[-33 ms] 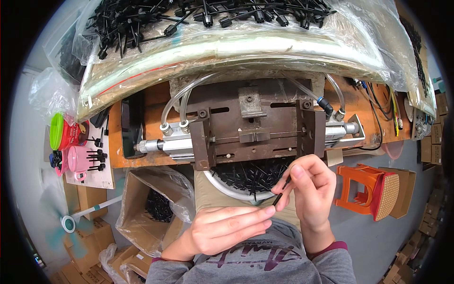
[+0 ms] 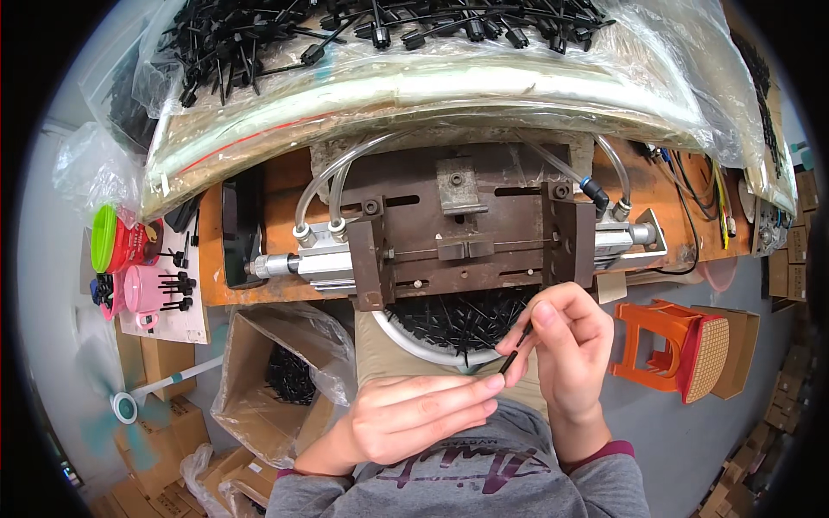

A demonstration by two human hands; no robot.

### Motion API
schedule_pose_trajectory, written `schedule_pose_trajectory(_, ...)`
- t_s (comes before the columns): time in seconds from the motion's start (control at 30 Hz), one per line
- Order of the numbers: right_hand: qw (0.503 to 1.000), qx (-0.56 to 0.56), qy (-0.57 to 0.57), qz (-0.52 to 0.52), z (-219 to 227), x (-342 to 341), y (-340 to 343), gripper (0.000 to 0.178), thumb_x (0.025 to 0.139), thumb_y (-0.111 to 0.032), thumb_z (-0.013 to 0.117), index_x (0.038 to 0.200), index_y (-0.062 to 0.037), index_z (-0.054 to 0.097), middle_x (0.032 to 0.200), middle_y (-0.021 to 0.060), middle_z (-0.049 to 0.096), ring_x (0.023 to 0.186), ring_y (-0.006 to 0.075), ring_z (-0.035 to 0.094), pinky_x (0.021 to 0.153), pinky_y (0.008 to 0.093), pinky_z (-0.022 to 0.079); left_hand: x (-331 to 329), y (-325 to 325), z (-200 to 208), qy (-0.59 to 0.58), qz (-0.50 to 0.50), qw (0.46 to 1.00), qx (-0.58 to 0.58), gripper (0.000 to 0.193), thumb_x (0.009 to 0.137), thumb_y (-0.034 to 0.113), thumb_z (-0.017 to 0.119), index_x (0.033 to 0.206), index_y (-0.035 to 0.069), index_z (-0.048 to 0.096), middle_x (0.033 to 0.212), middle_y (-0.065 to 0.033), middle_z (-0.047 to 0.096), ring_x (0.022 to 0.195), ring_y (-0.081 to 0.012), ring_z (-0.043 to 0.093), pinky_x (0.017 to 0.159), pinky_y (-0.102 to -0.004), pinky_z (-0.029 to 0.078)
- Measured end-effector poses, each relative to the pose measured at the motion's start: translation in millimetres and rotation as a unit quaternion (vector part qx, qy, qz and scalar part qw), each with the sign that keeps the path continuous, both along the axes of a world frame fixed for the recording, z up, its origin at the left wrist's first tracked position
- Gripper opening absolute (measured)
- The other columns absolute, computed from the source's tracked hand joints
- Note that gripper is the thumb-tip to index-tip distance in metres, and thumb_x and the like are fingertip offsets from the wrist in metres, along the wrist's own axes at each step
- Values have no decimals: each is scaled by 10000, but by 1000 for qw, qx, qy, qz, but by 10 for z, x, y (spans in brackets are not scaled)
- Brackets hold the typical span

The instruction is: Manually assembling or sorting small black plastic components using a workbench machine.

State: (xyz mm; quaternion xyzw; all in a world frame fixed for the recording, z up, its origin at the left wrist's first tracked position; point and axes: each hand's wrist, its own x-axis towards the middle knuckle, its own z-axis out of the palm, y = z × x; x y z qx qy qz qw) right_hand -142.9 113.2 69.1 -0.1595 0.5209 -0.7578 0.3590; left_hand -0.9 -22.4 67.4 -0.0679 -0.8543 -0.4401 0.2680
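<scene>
A thin black plastic rod is held at a slant between my two hands, in front of the metal fixture. My right hand pinches its upper end between thumb and fingers. The fingertips of my left hand close on the lower end, with the fingers pressed together. Just beyond my hands, a white-rimmed basin on my lap holds many similar thin black pieces. Above the basin stands the brown metal fixture, with a small split block in its middle; neither hand touches it.
A plastic-covered tray heaped with black parts overhangs the orange bench. Air cylinders with clear hoses flank the fixture. A lined carton stands lower left, near a fan. To the right is an orange stool.
</scene>
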Motion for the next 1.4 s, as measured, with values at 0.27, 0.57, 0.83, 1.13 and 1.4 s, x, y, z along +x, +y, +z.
schedule_pose_trajectory(0.27,999,-32,-24,0,3,10,-3,185,1001,-128,522,953,47,554,792,200,675,559,186,663,524,267,539,-17,1,5,4,-6,1000,3,266,676,45,816,932,15,748,1062,-123,712,876,-205,712,700,-274,608)
schedule_pose_trajectory(0.57,999,-29,-18,7,-10,19,-13,149,994,-88,525,965,56,554,803,198,676,580,188,671,534,268,544,-10,-9,9,3,2,1000,-3,269,671,47,817,930,17,750,1058,-116,713,881,-196,710,691,-275,608)
schedule_pose_trajectory(0.83,999,-31,10,15,-7,44,-14,96,980,-26,524,977,67,550,831,192,677,605,184,675,554,273,554,-20,-15,-21,7,7,1000,6,279,662,46,824,928,10,748,1057,-120,713,889,-201,710,705,-279,613)
schedule_pose_trajectory(1.13,999,-39,12,26,-37,69,-26,95,979,-17,522,984,75,546,851,194,675,610,182,677,559,277,562,-19,-24,-58,14,9,1000,13,299,649,57,836,926,-1,742,1052,-137,712,895,-214,709,711,-284,615)
schedule_pose_trajectory(1.4,998,-44,-30,38,-63,39,-44,103,954,-12,556,1001,78,574,850,192,678,609,175,667,536,263,555,-22,-39,-79,20,10,1000,19,294,646,58,841,914,-6,739,1043,-139,715,877,-219,710,708,-283,612)
